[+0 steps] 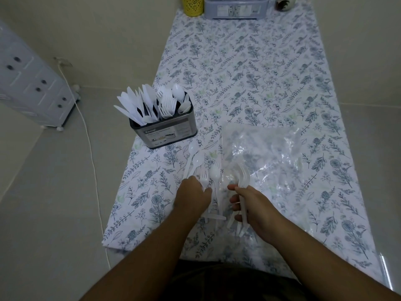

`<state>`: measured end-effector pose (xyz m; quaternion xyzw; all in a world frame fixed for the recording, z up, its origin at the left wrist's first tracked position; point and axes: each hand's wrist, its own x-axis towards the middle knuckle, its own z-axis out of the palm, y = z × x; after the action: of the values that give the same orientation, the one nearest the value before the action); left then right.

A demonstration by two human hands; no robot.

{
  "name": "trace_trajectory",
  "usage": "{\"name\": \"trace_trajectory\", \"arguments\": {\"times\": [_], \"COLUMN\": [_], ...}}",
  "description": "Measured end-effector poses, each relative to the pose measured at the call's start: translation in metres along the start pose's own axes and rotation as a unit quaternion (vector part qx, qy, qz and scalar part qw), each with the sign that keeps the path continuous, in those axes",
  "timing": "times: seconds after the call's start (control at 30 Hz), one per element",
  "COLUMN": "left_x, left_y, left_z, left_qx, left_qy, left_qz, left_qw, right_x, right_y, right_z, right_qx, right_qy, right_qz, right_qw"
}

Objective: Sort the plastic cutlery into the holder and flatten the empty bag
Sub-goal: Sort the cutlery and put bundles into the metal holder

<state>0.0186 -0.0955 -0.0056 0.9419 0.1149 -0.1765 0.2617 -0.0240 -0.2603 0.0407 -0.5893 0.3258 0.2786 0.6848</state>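
A metal cutlery holder (171, 132) stands at the table's left edge, filled with white plastic knives, forks and spoons. A clear plastic bag (267, 153) lies crumpled to its right. Loose white spoons (196, 161) and a fork (203, 178) lie between holder and bag, near the front. My left hand (192, 196) rests palm down on this loose pile, fingers touching a fork and a spoon; whether it grips one is unclear. My right hand (252, 208) holds a bunch of white forks (243, 177), tines pointing away from me.
The table wears a floral cloth (249, 72). At its far end stand a yellow perforated cup (193, 6), a grey box (236, 7) and a dark jar (285, 3). A white drawer unit (32, 83) and a cord (91, 148) are on the floor to the left.
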Motion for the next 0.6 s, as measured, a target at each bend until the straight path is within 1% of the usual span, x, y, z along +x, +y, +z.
{"name": "trace_trajectory", "arguments": {"times": [0.13, 0.3, 0.4, 0.47, 0.5, 0.53, 0.6], "left_x": [0.008, 0.010, 0.005, -0.005, -0.011, -0.017, -0.030], "left_y": [0.004, 0.004, 0.006, 0.018, 0.024, 0.031, 0.040], "left_z": [0.003, 0.000, -0.007, -0.017, -0.021, -0.023, -0.022], "left_qx": [0.020, 0.011, -0.030, -0.087, -0.128, -0.179, -0.279], "left_qy": [0.002, 0.020, 0.049, 0.056, 0.034, -0.006, -0.095], "left_qz": [0.002, -0.001, 0.029, 0.063, 0.075, 0.079, 0.067], "left_qw": [1.000, 1.000, 0.998, 0.993, 0.988, 0.981, 0.953], "right_x": [0.000, 0.000, 0.001, 0.002, 0.002, 0.002, 0.001], "right_y": [0.001, -0.002, -0.002, -0.005, -0.006, -0.007, -0.009], "right_z": [0.001, 0.004, 0.002, 0.003, 0.004, 0.004, 0.006], "right_qx": [0.007, 0.006, 0.000, 0.003, 0.009, 0.014, 0.029], "right_qy": [-0.008, -0.013, -0.015, -0.017, -0.021, -0.025, -0.041], "right_qz": [0.001, -0.006, -0.017, -0.028, -0.031, -0.032, -0.033], "right_qw": [1.000, 1.000, 1.000, 0.999, 0.999, 0.999, 0.998]}}
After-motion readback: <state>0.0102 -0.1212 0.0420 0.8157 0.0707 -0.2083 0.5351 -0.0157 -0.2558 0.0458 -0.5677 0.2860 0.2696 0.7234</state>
